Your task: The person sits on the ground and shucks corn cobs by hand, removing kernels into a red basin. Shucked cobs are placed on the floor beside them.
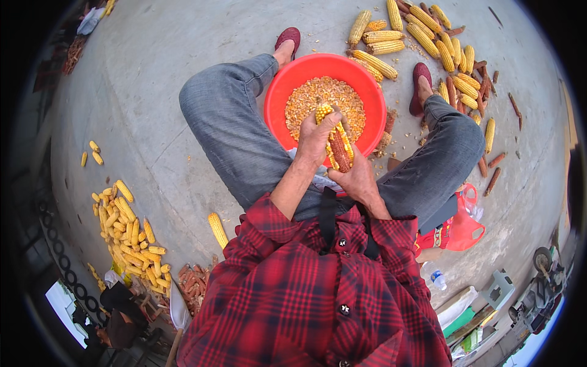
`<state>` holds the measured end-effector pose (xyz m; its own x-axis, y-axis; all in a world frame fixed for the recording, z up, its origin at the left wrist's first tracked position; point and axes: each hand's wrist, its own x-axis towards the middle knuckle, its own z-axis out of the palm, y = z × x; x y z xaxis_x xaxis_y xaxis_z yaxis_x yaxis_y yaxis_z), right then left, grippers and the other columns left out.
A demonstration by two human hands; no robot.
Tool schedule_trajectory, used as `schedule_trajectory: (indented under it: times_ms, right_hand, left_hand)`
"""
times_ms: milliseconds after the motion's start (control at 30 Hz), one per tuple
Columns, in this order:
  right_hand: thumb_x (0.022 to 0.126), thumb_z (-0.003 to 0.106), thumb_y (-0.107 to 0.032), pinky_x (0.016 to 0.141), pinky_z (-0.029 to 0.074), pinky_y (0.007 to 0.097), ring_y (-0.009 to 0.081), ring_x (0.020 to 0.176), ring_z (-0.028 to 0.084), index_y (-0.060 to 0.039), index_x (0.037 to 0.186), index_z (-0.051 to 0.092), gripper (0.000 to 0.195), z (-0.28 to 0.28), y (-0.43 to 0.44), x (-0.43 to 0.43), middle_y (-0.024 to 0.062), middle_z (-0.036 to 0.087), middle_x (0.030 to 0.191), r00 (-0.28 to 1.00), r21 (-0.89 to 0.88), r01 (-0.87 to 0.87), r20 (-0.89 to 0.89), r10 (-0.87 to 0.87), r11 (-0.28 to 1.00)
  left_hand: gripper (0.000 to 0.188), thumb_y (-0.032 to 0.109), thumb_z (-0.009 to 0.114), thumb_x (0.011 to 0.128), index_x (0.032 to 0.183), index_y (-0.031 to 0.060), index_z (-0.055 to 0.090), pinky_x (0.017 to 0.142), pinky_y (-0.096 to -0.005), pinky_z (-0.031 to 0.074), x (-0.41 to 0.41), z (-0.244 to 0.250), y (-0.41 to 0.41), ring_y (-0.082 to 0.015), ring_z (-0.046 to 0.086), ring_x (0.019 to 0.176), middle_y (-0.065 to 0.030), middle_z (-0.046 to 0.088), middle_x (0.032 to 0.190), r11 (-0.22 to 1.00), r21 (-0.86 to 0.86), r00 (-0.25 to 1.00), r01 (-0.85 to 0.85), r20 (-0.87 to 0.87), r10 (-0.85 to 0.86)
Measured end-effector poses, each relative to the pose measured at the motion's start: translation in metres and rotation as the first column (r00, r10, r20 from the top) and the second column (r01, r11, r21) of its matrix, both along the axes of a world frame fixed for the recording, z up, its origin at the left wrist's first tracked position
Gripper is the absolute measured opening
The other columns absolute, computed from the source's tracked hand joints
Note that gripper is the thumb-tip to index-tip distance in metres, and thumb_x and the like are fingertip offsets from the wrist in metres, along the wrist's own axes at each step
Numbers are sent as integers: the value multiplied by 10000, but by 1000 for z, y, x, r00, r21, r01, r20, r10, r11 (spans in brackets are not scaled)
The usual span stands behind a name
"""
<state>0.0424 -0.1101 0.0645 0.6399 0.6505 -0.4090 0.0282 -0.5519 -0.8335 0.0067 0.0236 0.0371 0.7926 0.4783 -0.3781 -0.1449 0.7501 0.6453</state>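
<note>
Between both hands I grip one partly stripped ear of corn (339,147), over the near half of a red plastic basin (278,87). My left hand (314,137) wraps the upper part, its thumb lying across the rows of kernels. Lower down, my right hand (360,176) is closed around the near end. A strip of bare reddish cob shows between the remaining yellow kernels. Loose corn kernels (325,91) cover the basin's bottom. My fingers hide part of the ear's far end.
Ears of corn (424,39) and bare cobs (491,181) lie scattered beyond the basin and to the right. A large corn pile (133,234) is at left, beside a cob heap (193,282). A red plastic bag (465,231) and a bottle (435,276) sit at my right.
</note>
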Motion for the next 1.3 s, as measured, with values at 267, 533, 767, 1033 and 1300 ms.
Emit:
schedule_trajectory:
  times_ms: [267, 533, 767, 1033, 1300]
  right_hand:
    - [636, 713, -149, 730, 493, 364, 251, 821, 646, 4, 1101, 520, 526, 5, 0, 3, 164, 642, 855, 998, 14, -26, -59, 26, 1000]
    - [634, 713, -136, 761, 502, 361, 265, 867, 646, -8, 1171, 493, 594, 3, -6, 1, 173, 643, 908, 997, 69, -13, -78, 19, 998]
    - [700, 704, -157, 600, 452, 274, 97, 704, 520, -3, 976, 523, 364, 25, -8, 13, 12, 540, 762, 835, 121, -110, -527, 158, 987]
    - [674, 682, -161, 642, 459, 287, 111, 737, 519, 12, 983, 519, 390, -3, -14, -1, 23, 546, 768, 946, 268, -89, -278, 165, 959]
    - [643, 715, -239, 715, 491, 386, 292, 830, 628, 61, 1065, 536, 548, -17, -18, -4, 227, 628, 877, 991, 160, -121, 73, 110, 980]
  left_hand:
    - [324, 93, 612, 850, 1143, 9, 502, 754, -310, 537, -2, 1, -1, -191, 628, 836, -112, 617, 976, 1000, -3, 999, -4, 44, 4]
    - [401, 56, 586, 829, 1209, 2, 470, 843, -389, 537, -4, 14, -2, -221, 627, 925, -133, 599, 1045, 999, -20, 997, 27, 72, -26]
    - [313, 248, 522, 819, 1051, 43, 565, 710, -388, 516, 0, 4, 6, -237, 611, 749, -91, 615, 818, 973, -228, 996, -16, 77, 35]
    - [136, 105, 564, 821, 939, 37, 555, 584, -331, 524, 1, -11, 2, -206, 587, 638, -75, 575, 732, 998, -22, 995, -64, 71, 65]
    - [175, 232, 550, 889, 887, 57, 547, 576, -332, 517, 1, 2, 0, -194, 584, 636, -66, 570, 722, 998, -32, 991, -57, -125, 53]
